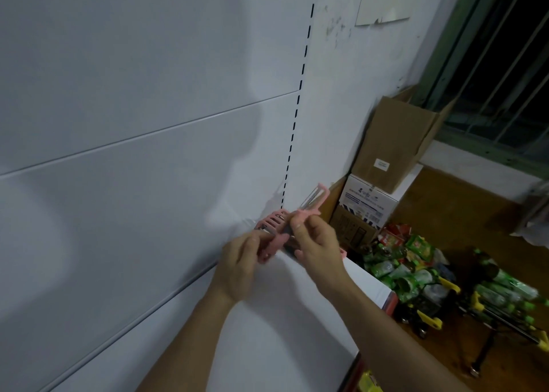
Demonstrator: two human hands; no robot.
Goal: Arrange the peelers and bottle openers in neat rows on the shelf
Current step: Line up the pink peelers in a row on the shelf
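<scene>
- The right grip (318,243) is pinching one pink peeler (310,211) by its handle, with the blade end pointing up.
- The left grip (240,261) is clasping a cluster of pink peelers (274,223) just beside it.
- These are probably handling as light, stiff plastic with sharp blades, so the handles are offering the safest hold.
- Both are hovering over the shelf (297,308), close to the back panel (148,183), with the shelf's edge dropping off nearby on the right.

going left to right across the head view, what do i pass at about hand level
white back panel → left hand holding a bunch of pink peelers → right hand pinching one pink peeler → brown cardboard box → green bottles
</scene>
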